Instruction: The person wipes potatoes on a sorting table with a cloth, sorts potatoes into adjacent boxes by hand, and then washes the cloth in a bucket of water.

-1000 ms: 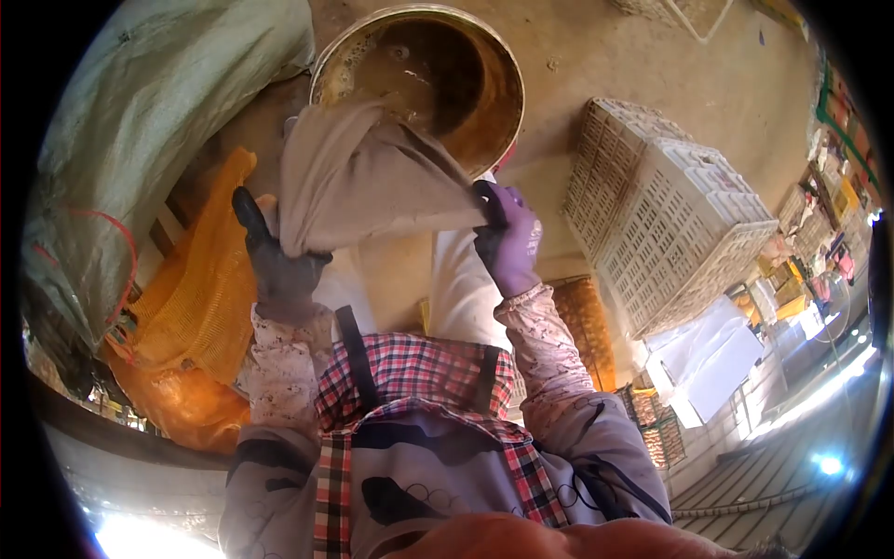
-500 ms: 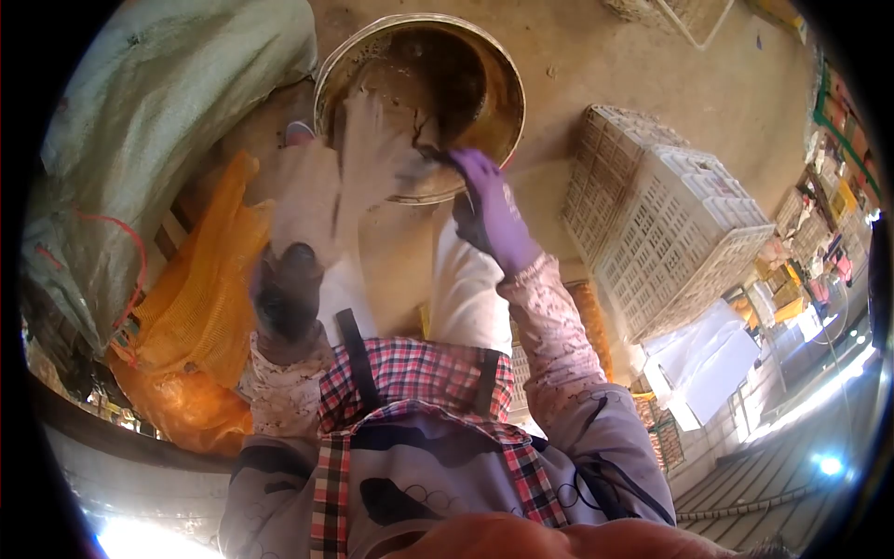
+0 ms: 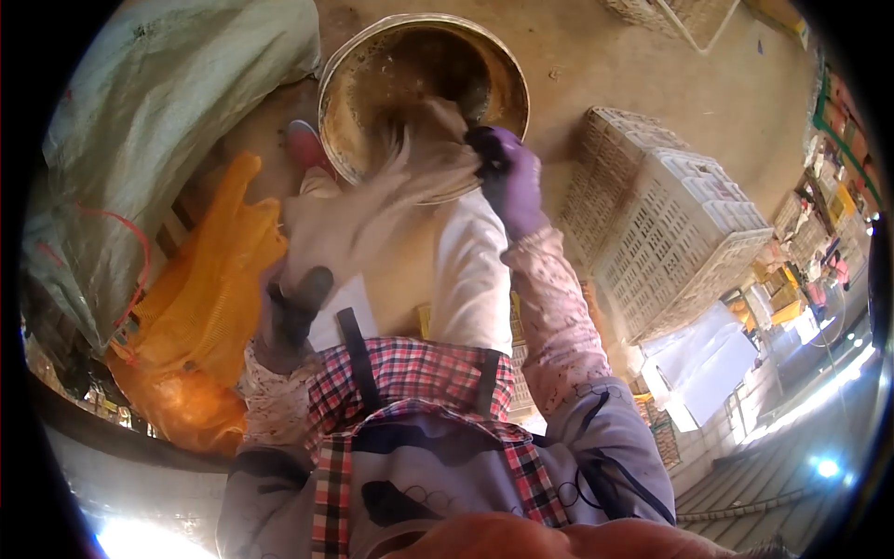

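My left hand (image 3: 289, 312), in a dark-palmed glove, is closed around the near end of a pale grey-brown, limp, fibrous bundle (image 3: 349, 219). Motion blur hides what kind of thing it is. The bundle fans out to the right, with ragged ends over the near rim of a round bucket (image 3: 518, 102). Dark, murky liquid (image 3: 410, 70) lies inside. My right hand (image 3: 507, 177), in a purple glove with a dark palm, is at the bucket's right rim. Its fingers are curled, and the bundle's far end reaches them; what they grip is hidden.
Pale plastic crates (image 3: 666, 219) stand to the right, with a white box (image 3: 703, 363) nearer me. On the left are an orange mesh sack (image 3: 200, 307) and a large grey-green sack (image 3: 177, 121). My shoe (image 3: 305, 144) rests beside the bucket. Another crate (image 3: 652, 11) is at the top right.
The bundle has swung from upright over the bucket down to the right, towards my right hand. My right hand has risen slightly and its fingers have curled in. My left hand has shifted slightly.
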`<act>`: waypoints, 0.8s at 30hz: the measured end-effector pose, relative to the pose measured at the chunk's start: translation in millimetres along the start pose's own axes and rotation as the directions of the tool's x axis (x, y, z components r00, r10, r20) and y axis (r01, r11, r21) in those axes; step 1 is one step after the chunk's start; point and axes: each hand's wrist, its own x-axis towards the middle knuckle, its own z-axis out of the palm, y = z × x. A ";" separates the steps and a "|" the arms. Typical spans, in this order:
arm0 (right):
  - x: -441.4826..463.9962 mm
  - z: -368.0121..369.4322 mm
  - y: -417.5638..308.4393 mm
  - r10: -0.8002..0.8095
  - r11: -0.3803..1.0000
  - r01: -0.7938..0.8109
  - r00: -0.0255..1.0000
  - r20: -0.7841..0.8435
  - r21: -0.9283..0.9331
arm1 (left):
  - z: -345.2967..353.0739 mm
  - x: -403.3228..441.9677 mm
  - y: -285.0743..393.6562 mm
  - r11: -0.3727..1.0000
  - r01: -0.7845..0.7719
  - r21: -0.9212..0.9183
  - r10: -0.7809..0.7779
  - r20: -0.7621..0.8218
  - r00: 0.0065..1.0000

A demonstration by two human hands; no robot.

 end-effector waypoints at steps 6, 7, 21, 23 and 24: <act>-33.0 -31.4 -38.1 -0.034 0.904 0.055 0.998 -0.058 0.423 | 48.7 48.9 -10.0 0.951 -0.053 0.304 0.078 -0.070 0.994; -34.6 -33.7 -46.2 -0.093 0.900 0.109 0.994 -0.057 0.423 | 62.5 57.3 -17.7 0.949 -0.145 0.278 0.162 -0.039 0.986; -32.3 1.0 -5.6 0.026 0.997 -0.021 0.998 -0.059 0.079 | 24.8 67.1 -92.6 0.949 -0.291 -0.119 0.314 0.345 0.884; -26.9 14.8 7.2 0.056 0.987 -0.043 0.995 0.082 -0.156 | 73.9 45.0 -57.5 0.757 -0.069 -0.650 0.255 0.197 0.947; -24.1 22.5 14.7 0.084 0.963 -0.041 0.985 0.149 -0.268 | 96.4 36.4 -35.4 0.692 0.007 -0.722 0.275 0.274 0.922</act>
